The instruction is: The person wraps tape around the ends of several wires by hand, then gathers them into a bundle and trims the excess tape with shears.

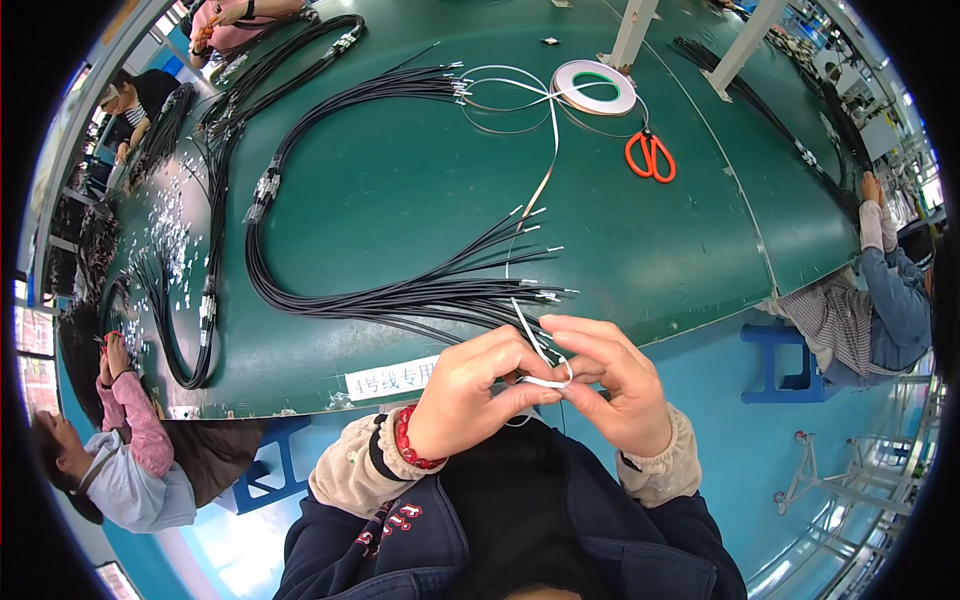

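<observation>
My left hand and my right hand meet just over the near edge of the green table. Between my fingertips a strip of white tape bends into a small loop; both hands pinch it. The strip runs away from me to a flat tape roll at the far side. Close behind my fingers end the silver tips of a black cable bundle, which curves in a wide C across the table. Whether a cable end lies inside the pinch is hidden by my fingers.
Orange-handled scissors lie below the roll. More black cable bundles and scattered small white pieces cover the left side. White posts rise at the far edge. Co-workers sit at left and right; a blue stool stands at right.
</observation>
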The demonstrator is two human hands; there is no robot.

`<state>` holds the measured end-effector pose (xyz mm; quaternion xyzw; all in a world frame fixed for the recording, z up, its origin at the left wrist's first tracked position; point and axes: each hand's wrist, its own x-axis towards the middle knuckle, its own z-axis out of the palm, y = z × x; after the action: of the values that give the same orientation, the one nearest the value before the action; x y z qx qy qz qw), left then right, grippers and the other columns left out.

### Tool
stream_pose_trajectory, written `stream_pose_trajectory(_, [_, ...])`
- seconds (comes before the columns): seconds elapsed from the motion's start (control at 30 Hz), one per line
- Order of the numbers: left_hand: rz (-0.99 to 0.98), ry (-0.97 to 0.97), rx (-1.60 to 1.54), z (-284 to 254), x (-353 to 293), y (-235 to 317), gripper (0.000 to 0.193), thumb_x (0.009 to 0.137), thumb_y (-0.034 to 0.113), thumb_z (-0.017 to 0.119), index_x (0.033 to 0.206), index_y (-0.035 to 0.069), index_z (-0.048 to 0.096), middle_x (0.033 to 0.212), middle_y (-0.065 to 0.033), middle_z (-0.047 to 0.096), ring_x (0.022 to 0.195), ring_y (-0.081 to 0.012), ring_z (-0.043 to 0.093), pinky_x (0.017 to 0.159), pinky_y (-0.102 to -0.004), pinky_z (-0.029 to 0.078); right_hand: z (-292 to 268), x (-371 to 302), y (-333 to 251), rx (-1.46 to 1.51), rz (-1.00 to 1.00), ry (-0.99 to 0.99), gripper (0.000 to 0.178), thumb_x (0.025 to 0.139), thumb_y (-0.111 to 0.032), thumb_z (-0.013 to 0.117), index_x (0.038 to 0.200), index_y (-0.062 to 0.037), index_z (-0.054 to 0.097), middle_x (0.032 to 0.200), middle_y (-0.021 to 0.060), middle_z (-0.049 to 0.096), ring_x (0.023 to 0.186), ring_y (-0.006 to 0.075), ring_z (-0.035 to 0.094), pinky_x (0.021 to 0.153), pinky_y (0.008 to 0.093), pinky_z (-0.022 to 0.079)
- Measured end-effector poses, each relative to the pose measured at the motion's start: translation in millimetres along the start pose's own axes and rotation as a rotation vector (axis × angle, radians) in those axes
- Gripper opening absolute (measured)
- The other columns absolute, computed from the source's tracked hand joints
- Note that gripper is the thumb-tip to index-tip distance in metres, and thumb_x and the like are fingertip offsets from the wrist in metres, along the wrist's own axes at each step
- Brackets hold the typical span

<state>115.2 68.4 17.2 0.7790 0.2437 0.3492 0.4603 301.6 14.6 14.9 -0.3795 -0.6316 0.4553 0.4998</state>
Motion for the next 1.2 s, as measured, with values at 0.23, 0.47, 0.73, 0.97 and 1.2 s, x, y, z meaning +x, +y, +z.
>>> stream_pose_trajectory(0.23, [-0.385,0.201,-0.505,3.2,-4.0,14.8,0.007,0.086,0.006,0.059,0.085,0.001,0.054,0.065,-0.0052,0.058,0.053,-0.0090,0.053,0.048,-0.0196,0.040,-9.9,-12.9,-3.7,-0.111,0.191,0.029,0.041,0.078,0.009,0.060,0.118,0.0035,0.050,0.106,0.0184,0.062,0.076,0.0161,0.065,0.066,0.0249,0.054])
stream_pose_trajectory(0.47, [-0.525,0.304,-0.625,-6.3,-7.7,10.4,0.018,0.095,0.016,0.045,0.087,0.001,0.051,0.051,-0.0032,0.049,0.038,-0.0067,0.039,0.035,-0.0190,0.026,-16.7,-16.1,-6.6,-0.127,0.182,-0.025,0.036,0.078,0.005,0.063,0.113,0.0031,0.054,0.086,0.0112,0.068,0.071,0.0144,0.066,0.063,0.0238,0.053])
stream_pose_trajectory(0.73, [-0.325,0.409,-1.056,-10.0,5.5,10.3,0.024,0.094,0.023,0.047,0.104,0.001,0.051,0.067,-0.0086,0.059,0.048,-0.0127,0.051,0.046,-0.0208,0.039,-21.7,-15.6,-0.9,-0.143,0.148,-0.026,0.014,0.080,0.001,0.063,0.094,0.0036,0.062,0.080,0.0100,0.066,0.067,0.0133,0.065,0.059,0.0226,0.052])
stream_pose_trajectory(0.97, [0.337,0.051,0.205,-16.7,9.0,22.1,0.030,0.080,0.016,0.065,0.106,0.003,0.059,0.101,-0.0125,0.064,0.100,-0.0272,0.058,0.082,-0.0364,0.046,-26.5,-13.4,-5.7,-0.134,0.183,-0.025,0.007,0.082,-0.001,0.062,0.086,0.0038,0.063,0.074,0.0082,0.062,0.061,0.0127,0.062,0.054,0.0226,0.050])
stream_pose_trajectory(1.2, [0.239,0.109,0.315,3.5,-1.7,10.2,0.024,0.067,0.006,0.072,0.090,0.004,0.065,0.077,-0.0069,0.065,0.071,-0.0223,0.062,0.062,-0.0304,0.045,-24.4,-11.5,-6.1,-0.137,0.184,-0.031,0.006,0.081,-0.002,0.062,0.085,0.0033,0.062,0.075,0.0083,0.062,0.062,0.0129,0.061,0.054,0.0232,0.050])
